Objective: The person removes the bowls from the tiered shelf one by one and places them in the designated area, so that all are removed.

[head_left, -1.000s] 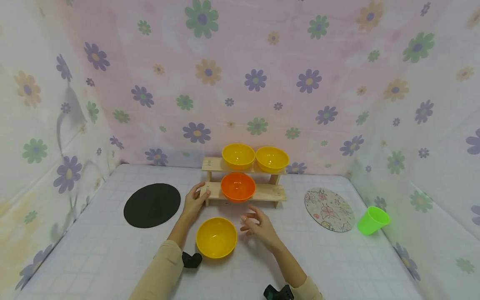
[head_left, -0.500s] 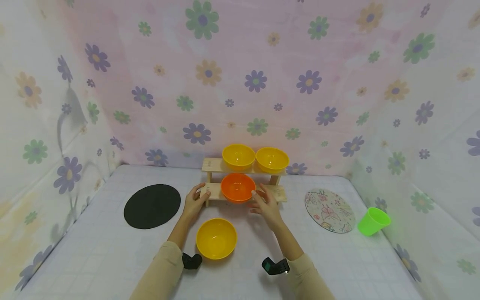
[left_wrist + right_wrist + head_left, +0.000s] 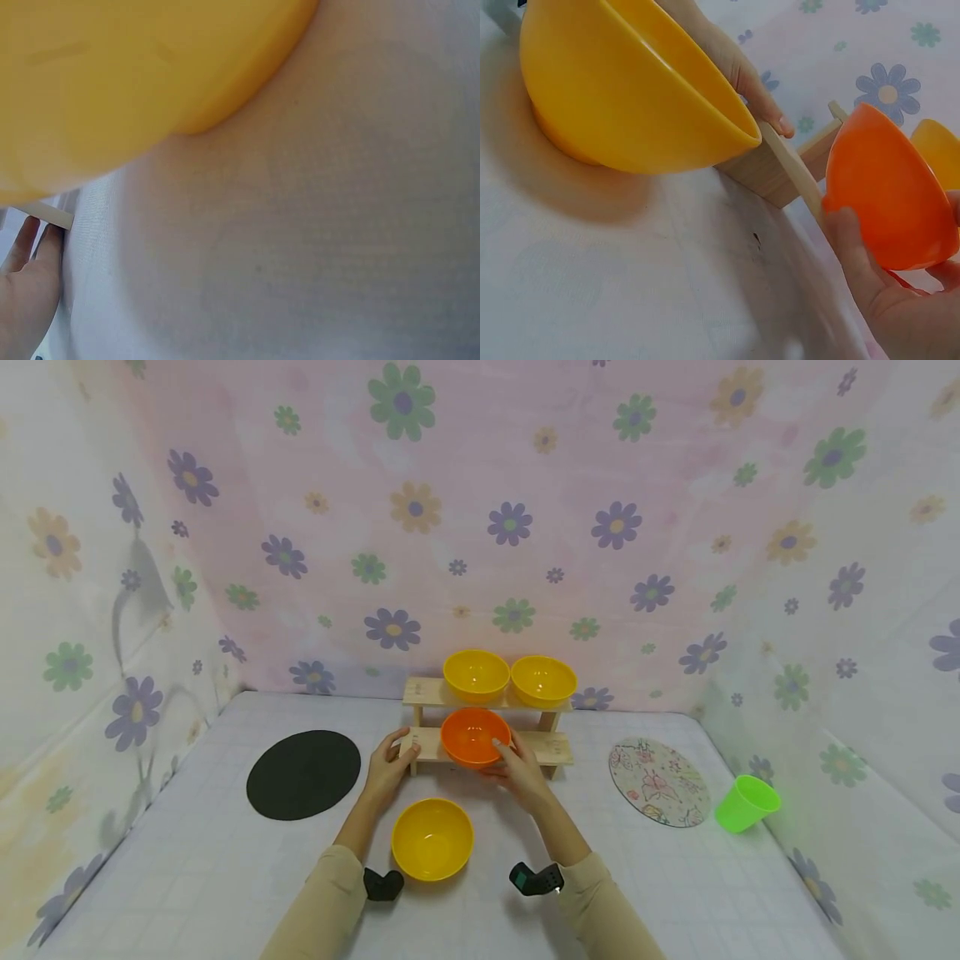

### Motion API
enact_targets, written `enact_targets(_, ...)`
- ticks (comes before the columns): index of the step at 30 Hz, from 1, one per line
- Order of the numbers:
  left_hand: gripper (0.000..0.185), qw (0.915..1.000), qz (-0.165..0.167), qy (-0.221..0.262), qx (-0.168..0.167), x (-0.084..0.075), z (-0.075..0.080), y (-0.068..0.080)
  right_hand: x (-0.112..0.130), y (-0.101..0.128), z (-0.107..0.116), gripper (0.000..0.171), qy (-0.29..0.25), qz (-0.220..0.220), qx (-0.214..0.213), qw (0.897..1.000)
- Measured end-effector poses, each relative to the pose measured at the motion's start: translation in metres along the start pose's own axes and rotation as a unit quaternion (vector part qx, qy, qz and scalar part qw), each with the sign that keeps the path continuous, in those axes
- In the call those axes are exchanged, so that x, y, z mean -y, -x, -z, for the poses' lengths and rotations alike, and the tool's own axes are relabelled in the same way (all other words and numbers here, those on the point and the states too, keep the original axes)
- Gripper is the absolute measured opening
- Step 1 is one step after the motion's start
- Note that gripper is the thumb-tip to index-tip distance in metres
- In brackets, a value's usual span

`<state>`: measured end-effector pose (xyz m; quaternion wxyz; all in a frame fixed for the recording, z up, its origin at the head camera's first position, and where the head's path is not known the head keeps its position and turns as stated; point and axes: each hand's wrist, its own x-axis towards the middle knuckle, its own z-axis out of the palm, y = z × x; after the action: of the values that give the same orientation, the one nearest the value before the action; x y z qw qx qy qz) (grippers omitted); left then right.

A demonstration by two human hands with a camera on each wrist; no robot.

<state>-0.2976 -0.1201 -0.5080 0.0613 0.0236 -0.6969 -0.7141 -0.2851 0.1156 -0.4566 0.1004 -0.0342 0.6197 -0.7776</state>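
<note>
A two-tier wooden rack stands at the back middle of the table. Two yellow bowls sit on its top tier. An orange bowl sits on the lower tier. My right hand grips this orange bowl at its right side, thumb on the rim and fingers beneath. My left hand holds the left end of the lower shelf. A third yellow bowl stands on the table between my forearms, and it fills the top of the left wrist view.
A black round mat lies to the left of the rack and a patterned round mat to the right. A green cup lies tilted at the far right. Flowered cloth walls close in the white table on three sides.
My right hand has moved forward from beside the near yellow bowl to the orange bowl and taken hold of it. My left hand has stayed on the rack.
</note>
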Motion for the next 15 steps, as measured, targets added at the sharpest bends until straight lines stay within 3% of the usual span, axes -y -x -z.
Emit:
enact_targets(8,0.05,0.9999,0.002,0.011,0.002,0.0,0.0,0.0,0.003,0.007,0.001,0.06,-0.051,-0.01,0.0,0.999)
enact_targets(15,0.05,0.9999,-0.001,0.01,0.004,-0.002,0.0,0.001,0.007,0.022,0.01,0.059,-0.039,-0.007,0.008,0.999)
